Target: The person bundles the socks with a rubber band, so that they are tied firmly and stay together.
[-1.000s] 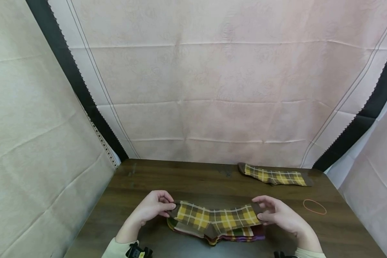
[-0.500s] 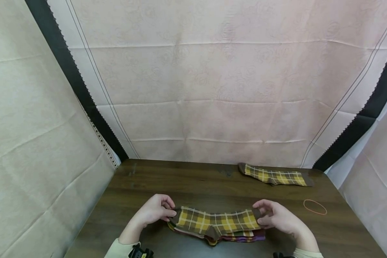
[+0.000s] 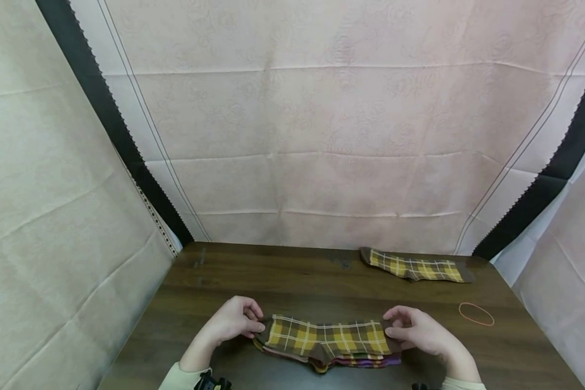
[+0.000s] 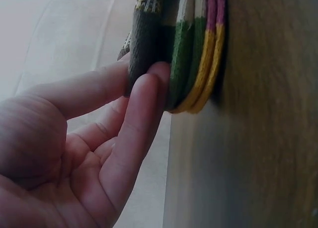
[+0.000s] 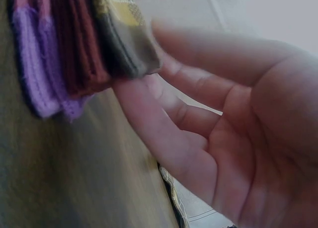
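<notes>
A brown sock with a yellow plaid pattern (image 3: 326, 337) lies over a stack of folded socks (image 3: 368, 362) near the table's front edge. My left hand (image 3: 235, 320) pinches its dark toe end (image 4: 143, 46) between thumb and fingers. At the other end, my right hand (image 3: 419, 331) pinches the brown cuff (image 5: 141, 54), one finger beneath it. Below, the stack shows green and yellow toes (image 4: 203, 64) in the left wrist view. Purple and dark red cuffs (image 5: 42, 64) show in the right wrist view.
Another yellow plaid sock (image 3: 416, 266) lies at the back right of the dark wooden table (image 3: 283, 279). A thin orange rubber band (image 3: 483, 324) lies to the right of my right hand. Pale cloth walls (image 3: 331, 162) stand behind and at both sides.
The plaid sock has come down and flattened onto the stack, with both hands lowering slightly while keeping hold of its ends. The far sock and the rubber band have stayed put.
</notes>
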Available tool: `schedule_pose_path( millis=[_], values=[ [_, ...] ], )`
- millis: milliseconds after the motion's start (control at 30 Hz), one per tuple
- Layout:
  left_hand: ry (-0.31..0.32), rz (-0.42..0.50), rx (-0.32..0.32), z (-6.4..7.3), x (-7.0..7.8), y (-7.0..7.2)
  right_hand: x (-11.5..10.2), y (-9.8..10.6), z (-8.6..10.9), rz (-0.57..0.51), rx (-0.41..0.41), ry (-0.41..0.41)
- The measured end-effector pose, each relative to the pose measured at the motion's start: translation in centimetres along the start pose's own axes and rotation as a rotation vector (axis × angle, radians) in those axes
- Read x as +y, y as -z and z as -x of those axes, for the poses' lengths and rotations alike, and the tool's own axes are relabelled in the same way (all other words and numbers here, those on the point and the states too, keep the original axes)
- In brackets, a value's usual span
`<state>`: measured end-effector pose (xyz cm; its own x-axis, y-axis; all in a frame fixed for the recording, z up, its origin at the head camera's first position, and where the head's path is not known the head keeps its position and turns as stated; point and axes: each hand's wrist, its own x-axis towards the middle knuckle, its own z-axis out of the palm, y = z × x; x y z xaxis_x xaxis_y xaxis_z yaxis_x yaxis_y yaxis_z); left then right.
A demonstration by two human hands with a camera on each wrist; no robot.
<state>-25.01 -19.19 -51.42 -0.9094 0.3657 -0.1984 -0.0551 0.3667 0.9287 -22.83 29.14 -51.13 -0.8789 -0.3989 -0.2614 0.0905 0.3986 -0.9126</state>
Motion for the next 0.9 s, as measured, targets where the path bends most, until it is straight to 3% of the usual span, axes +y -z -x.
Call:
schedule_pose_path(
  millis=[300,600,900],
  values=[
    [0.007,-0.002,-0.003,0.13,0.1,0.15,0.29,0.05,-0.13,-0.039,-0.016,-0.011],
    [0.007,-0.003,-0.012,0.0,-0.14,0.15,0.31,-0.37,-0.36,0.072,0.102,-0.015],
    [0.018,-0.017,-0.016,-0.16,-0.54,0.12,0.28,-0.57,-0.54,0.121,0.137,-0.045]
  ],
)
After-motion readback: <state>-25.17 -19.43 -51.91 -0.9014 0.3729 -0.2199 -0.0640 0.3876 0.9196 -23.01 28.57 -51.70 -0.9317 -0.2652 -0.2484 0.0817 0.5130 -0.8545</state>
